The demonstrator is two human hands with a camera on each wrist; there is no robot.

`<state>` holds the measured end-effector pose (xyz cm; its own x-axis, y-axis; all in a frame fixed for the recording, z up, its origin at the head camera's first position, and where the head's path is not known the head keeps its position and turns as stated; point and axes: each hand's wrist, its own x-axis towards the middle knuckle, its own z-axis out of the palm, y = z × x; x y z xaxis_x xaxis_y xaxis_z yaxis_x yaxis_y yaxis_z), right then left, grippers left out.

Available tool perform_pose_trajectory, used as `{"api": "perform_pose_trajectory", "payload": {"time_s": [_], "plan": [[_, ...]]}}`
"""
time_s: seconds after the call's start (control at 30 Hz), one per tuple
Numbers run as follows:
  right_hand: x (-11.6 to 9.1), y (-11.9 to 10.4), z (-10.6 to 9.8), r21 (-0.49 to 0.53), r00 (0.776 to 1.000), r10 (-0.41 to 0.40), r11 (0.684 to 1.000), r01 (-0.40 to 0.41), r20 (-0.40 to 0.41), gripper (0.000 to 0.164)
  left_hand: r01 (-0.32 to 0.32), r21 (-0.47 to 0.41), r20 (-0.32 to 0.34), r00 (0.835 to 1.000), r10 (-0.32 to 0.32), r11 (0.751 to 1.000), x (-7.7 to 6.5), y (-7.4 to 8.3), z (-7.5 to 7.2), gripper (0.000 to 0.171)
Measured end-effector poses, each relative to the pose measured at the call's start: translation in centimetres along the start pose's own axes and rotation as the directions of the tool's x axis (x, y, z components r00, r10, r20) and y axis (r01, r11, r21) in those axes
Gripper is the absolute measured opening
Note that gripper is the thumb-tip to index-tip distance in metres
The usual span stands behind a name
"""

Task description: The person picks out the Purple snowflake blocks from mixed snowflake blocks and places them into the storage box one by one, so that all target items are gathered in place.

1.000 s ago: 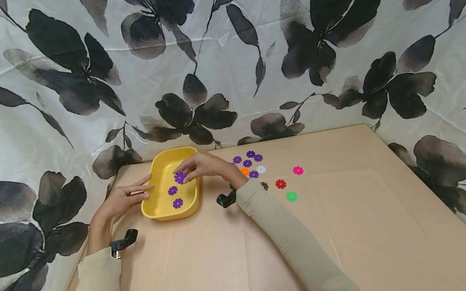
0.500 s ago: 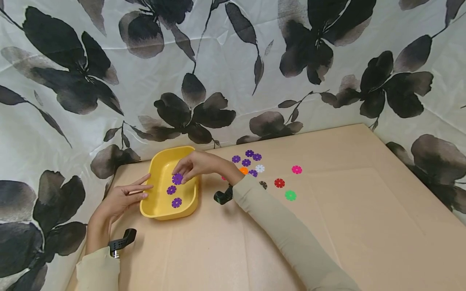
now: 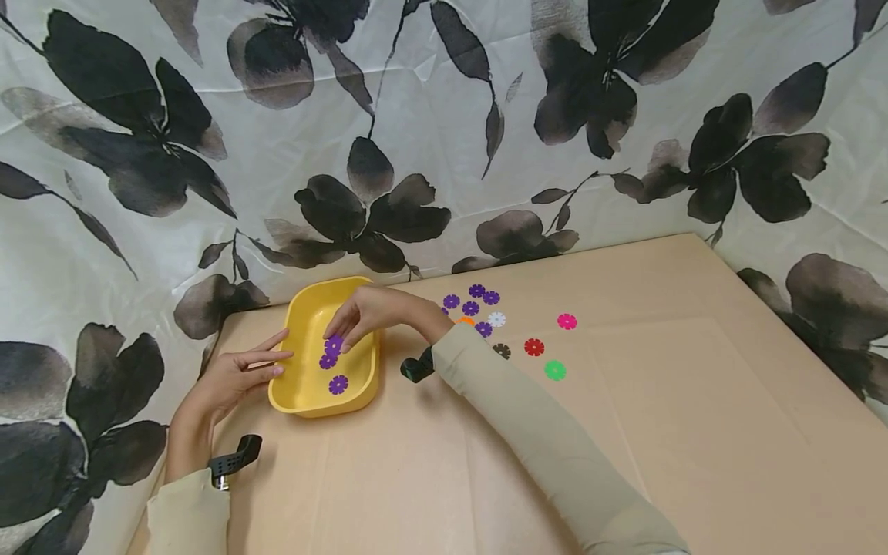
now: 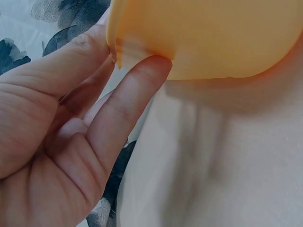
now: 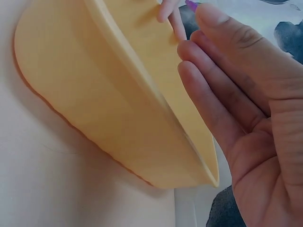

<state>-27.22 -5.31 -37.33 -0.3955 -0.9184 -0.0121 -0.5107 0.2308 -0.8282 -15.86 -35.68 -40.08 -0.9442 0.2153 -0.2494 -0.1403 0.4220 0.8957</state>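
Note:
A yellow tray (image 3: 301,395) stands at the table's left end. My left hand (image 3: 232,379) holds its left rim; in the left wrist view, one finger (image 4: 137,87) lies along the outer wall while another digit reaches the rim. Over the tray, my right hand (image 3: 371,312) pinches a purple notched flower-shaped disc (image 3: 334,344) between thumb and fingertips. Two more purple discs lie on the tray floor: one disc (image 3: 328,361) partly overlapped by the held one, another disc (image 3: 338,385) nearer the front. In the right wrist view only a purple edge (image 5: 191,4) of the held disc shows beyond the thumb.
Right of the tray, several purple discs (image 3: 470,308) lie loosely grouped with a white disc (image 3: 496,319) and an orange one partly behind the right sleeve. Dark brown, red (image 3: 534,347), green (image 3: 555,370) and pink (image 3: 566,321) discs lie farther right. A floral cloth (image 3: 416,116) hangs behind the table.
My right hand has shifted slightly left and down with the purple disc, which now overlaps the upper disc in the tray. My left hand has stayed at the rim.

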Motion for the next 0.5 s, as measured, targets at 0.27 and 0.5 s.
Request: {"api": "perform_pose_trajectory", "payload": {"time_s": [0.27, 0.5], "plan": [[1.0, 0.3, 0.0, 0.089, 0.998, 0.052, 0.995, -0.054, 0.025, 0.038, -0.006, -0.005, 0.01, 1.0, 0.006, 1.0, 0.0, 0.2, -0.1, 0.048], [1.2, 0.6, 0.2, 0.137, 0.998, 0.067, 0.988, -0.069, 0.022, 0.036, 0.0, 0.01, 0.009, 1.0, 0.0, 1.0, 0.2, 0.2, -0.1, 0.049]]}}
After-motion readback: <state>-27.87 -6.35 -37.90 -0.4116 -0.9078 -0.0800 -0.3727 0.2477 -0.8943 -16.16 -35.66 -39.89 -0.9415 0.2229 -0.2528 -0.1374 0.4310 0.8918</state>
